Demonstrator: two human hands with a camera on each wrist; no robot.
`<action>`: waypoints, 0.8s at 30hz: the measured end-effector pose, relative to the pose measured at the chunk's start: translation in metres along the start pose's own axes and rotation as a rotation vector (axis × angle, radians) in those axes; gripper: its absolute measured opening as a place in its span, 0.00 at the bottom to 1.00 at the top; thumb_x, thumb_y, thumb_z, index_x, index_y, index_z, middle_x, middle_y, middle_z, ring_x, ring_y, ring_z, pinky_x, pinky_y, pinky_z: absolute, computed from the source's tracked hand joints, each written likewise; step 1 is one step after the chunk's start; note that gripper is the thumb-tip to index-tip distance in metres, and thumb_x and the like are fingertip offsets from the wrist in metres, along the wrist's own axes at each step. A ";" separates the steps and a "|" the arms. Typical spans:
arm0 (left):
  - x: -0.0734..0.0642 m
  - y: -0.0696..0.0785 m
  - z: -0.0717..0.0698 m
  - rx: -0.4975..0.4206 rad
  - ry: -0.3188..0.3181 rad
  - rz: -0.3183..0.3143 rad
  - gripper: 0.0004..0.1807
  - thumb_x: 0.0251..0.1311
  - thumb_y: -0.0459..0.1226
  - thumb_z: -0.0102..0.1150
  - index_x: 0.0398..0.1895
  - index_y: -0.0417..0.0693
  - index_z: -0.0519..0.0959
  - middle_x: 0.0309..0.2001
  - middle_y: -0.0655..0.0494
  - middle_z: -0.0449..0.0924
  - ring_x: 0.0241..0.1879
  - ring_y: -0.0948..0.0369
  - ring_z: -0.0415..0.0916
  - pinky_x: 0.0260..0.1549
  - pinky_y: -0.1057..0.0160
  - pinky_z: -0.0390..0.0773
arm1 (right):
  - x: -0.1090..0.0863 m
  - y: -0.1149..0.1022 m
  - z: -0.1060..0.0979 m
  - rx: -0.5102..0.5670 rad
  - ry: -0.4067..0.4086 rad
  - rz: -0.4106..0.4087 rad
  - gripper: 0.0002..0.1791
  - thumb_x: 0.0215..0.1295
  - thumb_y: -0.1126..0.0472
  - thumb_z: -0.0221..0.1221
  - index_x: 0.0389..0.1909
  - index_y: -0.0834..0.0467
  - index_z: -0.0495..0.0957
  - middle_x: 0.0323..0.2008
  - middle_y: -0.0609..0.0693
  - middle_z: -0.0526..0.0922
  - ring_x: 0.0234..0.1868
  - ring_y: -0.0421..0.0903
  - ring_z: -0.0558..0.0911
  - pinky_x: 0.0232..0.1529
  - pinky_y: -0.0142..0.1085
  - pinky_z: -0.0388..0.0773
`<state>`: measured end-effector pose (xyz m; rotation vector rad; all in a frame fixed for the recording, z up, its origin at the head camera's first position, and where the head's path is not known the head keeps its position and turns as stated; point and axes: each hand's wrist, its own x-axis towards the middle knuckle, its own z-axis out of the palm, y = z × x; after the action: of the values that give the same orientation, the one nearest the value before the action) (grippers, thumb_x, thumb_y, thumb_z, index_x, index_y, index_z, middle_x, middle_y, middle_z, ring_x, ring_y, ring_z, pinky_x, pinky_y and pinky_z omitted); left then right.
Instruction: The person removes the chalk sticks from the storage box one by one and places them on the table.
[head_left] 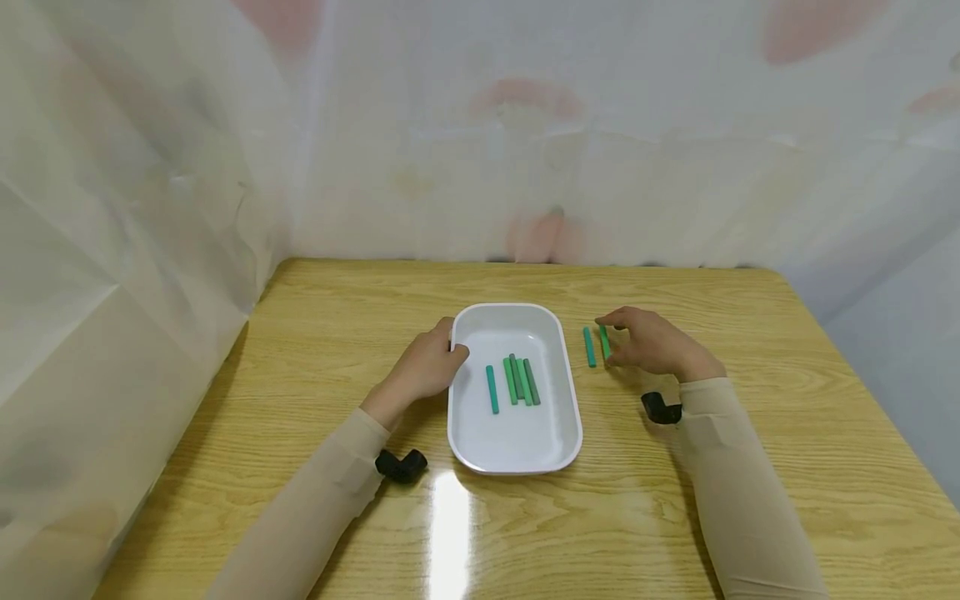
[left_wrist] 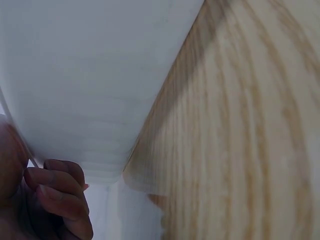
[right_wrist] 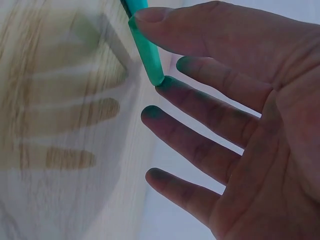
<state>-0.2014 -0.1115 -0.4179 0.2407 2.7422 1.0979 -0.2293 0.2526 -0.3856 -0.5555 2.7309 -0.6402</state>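
Here the right grip (head_left: 651, 340) pinches a slim green stick (head_left: 605, 342), the left grip (head_left: 426, 365) a white tray (head_left: 516, 443).

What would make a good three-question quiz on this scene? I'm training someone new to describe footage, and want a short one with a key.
1. How many sticks lie inside the white tray?
2. In the right wrist view, which colour marks the fingertips of the right hand? A) red B) green C) yellow
3. True or false: both hands grip the tray.

Key:
1. Five.
2. B.
3. False: only the left hand does; the other pinches a green stick outside it.
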 end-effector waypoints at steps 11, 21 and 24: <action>0.001 0.001 0.000 0.005 0.001 -0.006 0.30 0.75 0.44 0.45 0.75 0.42 0.63 0.57 0.41 0.82 0.43 0.54 0.84 0.39 0.57 0.84 | 0.004 0.002 0.003 -0.009 -0.020 0.027 0.39 0.60 0.62 0.71 0.72 0.65 0.70 0.71 0.68 0.71 0.72 0.69 0.69 0.69 0.64 0.67; 0.001 0.001 0.000 0.005 0.000 -0.005 0.29 0.75 0.44 0.45 0.75 0.42 0.63 0.56 0.41 0.82 0.43 0.54 0.84 0.38 0.58 0.84 | 0.005 0.003 0.004 0.014 -0.024 0.041 0.41 0.58 0.64 0.73 0.73 0.64 0.69 0.72 0.68 0.69 0.72 0.69 0.68 0.69 0.64 0.67; 0.001 0.001 0.000 0.010 0.001 -0.004 0.29 0.75 0.44 0.45 0.75 0.42 0.63 0.56 0.41 0.82 0.43 0.54 0.84 0.38 0.58 0.84 | 0.006 0.003 0.004 0.012 -0.021 0.039 0.42 0.58 0.65 0.73 0.74 0.63 0.69 0.72 0.68 0.69 0.72 0.69 0.68 0.69 0.64 0.67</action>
<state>-0.2024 -0.1108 -0.4171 0.2353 2.7483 1.0842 -0.2339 0.2512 -0.3919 -0.5021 2.7092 -0.6369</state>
